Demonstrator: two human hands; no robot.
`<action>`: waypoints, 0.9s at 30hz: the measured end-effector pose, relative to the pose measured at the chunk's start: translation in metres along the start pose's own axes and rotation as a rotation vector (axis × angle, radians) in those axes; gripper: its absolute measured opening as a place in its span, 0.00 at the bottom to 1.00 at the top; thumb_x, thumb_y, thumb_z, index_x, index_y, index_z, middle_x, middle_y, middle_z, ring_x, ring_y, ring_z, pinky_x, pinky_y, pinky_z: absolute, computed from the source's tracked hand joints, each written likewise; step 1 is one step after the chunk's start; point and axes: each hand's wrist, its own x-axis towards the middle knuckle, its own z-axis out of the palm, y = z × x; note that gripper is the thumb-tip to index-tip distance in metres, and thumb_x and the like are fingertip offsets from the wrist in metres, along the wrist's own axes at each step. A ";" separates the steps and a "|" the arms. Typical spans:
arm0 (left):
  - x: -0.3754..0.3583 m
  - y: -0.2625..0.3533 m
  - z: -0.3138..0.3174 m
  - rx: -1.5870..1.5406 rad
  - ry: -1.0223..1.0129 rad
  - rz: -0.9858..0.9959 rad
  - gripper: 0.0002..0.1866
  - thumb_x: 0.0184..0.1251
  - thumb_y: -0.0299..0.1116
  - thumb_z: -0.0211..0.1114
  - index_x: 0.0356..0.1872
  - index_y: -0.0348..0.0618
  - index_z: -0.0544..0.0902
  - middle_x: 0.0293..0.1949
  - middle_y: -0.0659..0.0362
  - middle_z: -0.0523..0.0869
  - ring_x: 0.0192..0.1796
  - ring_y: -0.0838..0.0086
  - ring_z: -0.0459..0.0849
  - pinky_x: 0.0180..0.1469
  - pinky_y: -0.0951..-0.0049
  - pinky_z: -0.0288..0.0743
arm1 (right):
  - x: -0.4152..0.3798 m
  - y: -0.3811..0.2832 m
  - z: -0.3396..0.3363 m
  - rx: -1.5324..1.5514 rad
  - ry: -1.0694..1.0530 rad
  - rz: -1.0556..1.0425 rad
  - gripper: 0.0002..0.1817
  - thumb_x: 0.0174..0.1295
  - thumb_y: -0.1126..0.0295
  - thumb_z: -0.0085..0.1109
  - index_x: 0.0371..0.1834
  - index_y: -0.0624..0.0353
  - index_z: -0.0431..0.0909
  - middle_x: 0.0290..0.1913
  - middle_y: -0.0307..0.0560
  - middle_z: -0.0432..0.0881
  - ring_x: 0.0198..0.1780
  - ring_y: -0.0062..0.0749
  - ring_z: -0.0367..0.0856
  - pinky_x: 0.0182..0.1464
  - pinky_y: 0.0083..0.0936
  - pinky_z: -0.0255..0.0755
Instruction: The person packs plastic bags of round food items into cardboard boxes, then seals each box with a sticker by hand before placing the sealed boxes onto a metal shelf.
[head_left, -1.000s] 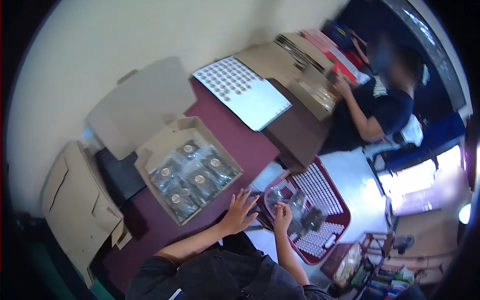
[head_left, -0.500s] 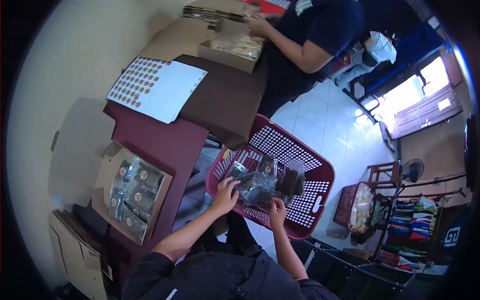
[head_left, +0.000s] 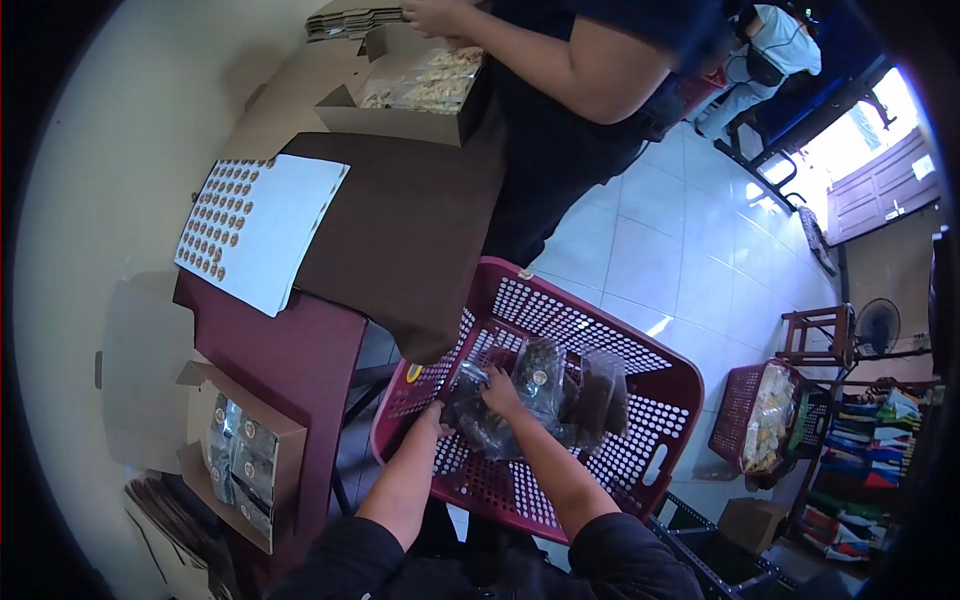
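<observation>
The view has swung away from the bench (head_left: 300,350) and now sits over the red basket (head_left: 640,440) on the floor, so the work has shifted from the open box (head_left: 245,465) of packed bags to the loose packets (head_left: 545,385) lying inside the basket. Both hands have gone down into it. The right hand (head_left: 497,388) closes its grip on a clear packet; the left hand (head_left: 436,418) rests against the pile's edge, its grip hidden, so I cannot tell.

Glossy clear-plastic packets (head_left: 520,395) lie in a perforated plastic basket (head_left: 640,375) — matt cardboard box (head_left: 255,465) nearby.
</observation>
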 end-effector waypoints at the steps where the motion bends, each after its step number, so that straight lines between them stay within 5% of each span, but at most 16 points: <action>1: 0.010 -0.001 -0.002 -0.031 -0.060 -0.079 0.23 0.60 0.48 0.52 0.53 0.48 0.70 0.50 0.50 0.76 0.54 0.48 0.72 0.55 0.43 0.67 | 0.008 0.009 0.010 -0.109 -0.016 0.002 0.22 0.53 0.69 0.58 0.53 0.60 0.71 0.49 0.62 0.74 0.52 0.52 0.74 0.52 0.40 0.69; 4: 0.045 -0.014 -0.011 -0.025 -0.085 -0.051 0.33 0.58 0.50 0.57 0.59 0.38 0.64 0.54 0.38 0.69 0.56 0.43 0.70 0.51 0.47 0.73 | 0.015 0.023 0.033 -0.261 -0.073 0.020 0.27 0.53 0.63 0.60 0.57 0.60 0.67 0.51 0.61 0.73 0.56 0.53 0.70 0.56 0.42 0.65; 6: 0.071 -0.020 -0.005 -0.050 -0.204 -0.026 0.32 0.57 0.51 0.57 0.59 0.41 0.66 0.50 0.42 0.75 0.50 0.48 0.76 0.49 0.49 0.75 | 0.017 0.030 0.031 -0.334 -0.111 0.041 0.30 0.54 0.60 0.60 0.58 0.61 0.66 0.52 0.61 0.73 0.58 0.53 0.68 0.58 0.43 0.63; 8: 0.065 -0.024 0.007 0.087 -0.099 0.109 0.31 0.57 0.50 0.58 0.58 0.42 0.68 0.49 0.44 0.77 0.47 0.50 0.78 0.46 0.52 0.76 | 0.017 0.035 0.036 -0.212 -0.139 0.105 0.33 0.54 0.56 0.60 0.61 0.60 0.63 0.55 0.60 0.71 0.59 0.53 0.67 0.60 0.45 0.61; 12: 0.043 -0.022 0.010 0.358 0.144 0.394 0.29 0.57 0.49 0.59 0.56 0.43 0.71 0.46 0.49 0.80 0.41 0.55 0.81 0.41 0.57 0.78 | 0.018 0.053 0.037 -0.224 -0.080 -0.078 0.17 0.56 0.59 0.60 0.43 0.59 0.81 0.38 0.57 0.79 0.45 0.51 0.77 0.53 0.42 0.66; 13: 0.101 -0.030 0.005 0.461 0.165 0.777 0.22 0.57 0.43 0.60 0.52 0.44 0.76 0.41 0.53 0.82 0.38 0.63 0.83 0.33 0.65 0.78 | 0.015 0.043 0.024 -0.227 -0.082 -0.090 0.17 0.56 0.59 0.60 0.43 0.59 0.81 0.38 0.57 0.79 0.45 0.51 0.77 0.53 0.42 0.66; 15: 0.115 -0.028 0.010 0.458 0.096 0.810 0.20 0.58 0.39 0.60 0.51 0.44 0.77 0.41 0.53 0.82 0.37 0.66 0.83 0.30 0.69 0.78 | 0.003 0.012 -0.008 0.052 0.095 -0.064 0.12 0.56 0.62 0.59 0.32 0.60 0.84 0.30 0.55 0.80 0.38 0.51 0.78 0.47 0.38 0.70; 19: 0.064 -0.017 0.030 0.463 -0.071 0.822 0.27 0.53 0.26 0.60 0.58 0.44 0.70 0.40 0.53 0.82 0.30 0.69 0.81 0.29 0.71 0.78 | -0.014 -0.004 -0.054 0.232 0.223 -0.120 0.11 0.58 0.64 0.61 0.33 0.63 0.82 0.29 0.48 0.80 0.29 0.32 0.77 0.37 0.27 0.70; 20: -0.016 -0.009 0.029 0.351 -0.235 0.740 0.31 0.51 0.24 0.60 0.60 0.41 0.66 0.42 0.51 0.81 0.33 0.69 0.81 0.31 0.71 0.78 | -0.018 -0.009 -0.067 0.234 0.215 -0.139 0.11 0.58 0.64 0.61 0.33 0.63 0.82 0.29 0.48 0.80 0.29 0.32 0.77 0.37 0.27 0.70; 21: 0.017 -0.009 0.032 0.462 -0.247 0.829 0.42 0.47 0.32 0.67 0.66 0.38 0.58 0.59 0.42 0.70 0.58 0.52 0.73 0.61 0.63 0.65 | -0.026 -0.020 -0.084 0.307 0.207 -0.053 0.11 0.59 0.64 0.61 0.32 0.64 0.81 0.27 0.43 0.78 0.27 0.26 0.74 0.34 0.24 0.71; 22: -0.009 -0.009 0.027 0.448 -0.241 0.846 0.42 0.47 0.32 0.67 0.66 0.38 0.58 0.59 0.42 0.70 0.58 0.52 0.73 0.61 0.63 0.65 | -0.033 -0.037 -0.099 0.375 0.201 0.030 0.12 0.60 0.64 0.60 0.31 0.64 0.80 0.25 0.39 0.76 0.25 0.20 0.72 0.32 0.21 0.71; 27: -0.215 -0.031 -0.027 0.616 -0.138 1.560 0.54 0.44 0.37 0.74 0.70 0.44 0.47 0.65 0.40 0.59 0.67 0.47 0.58 0.69 0.56 0.51 | -0.084 -0.132 -0.133 0.716 0.190 0.018 0.10 0.63 0.67 0.56 0.34 0.64 0.78 0.23 0.33 0.72 0.24 0.17 0.70 0.29 0.18 0.73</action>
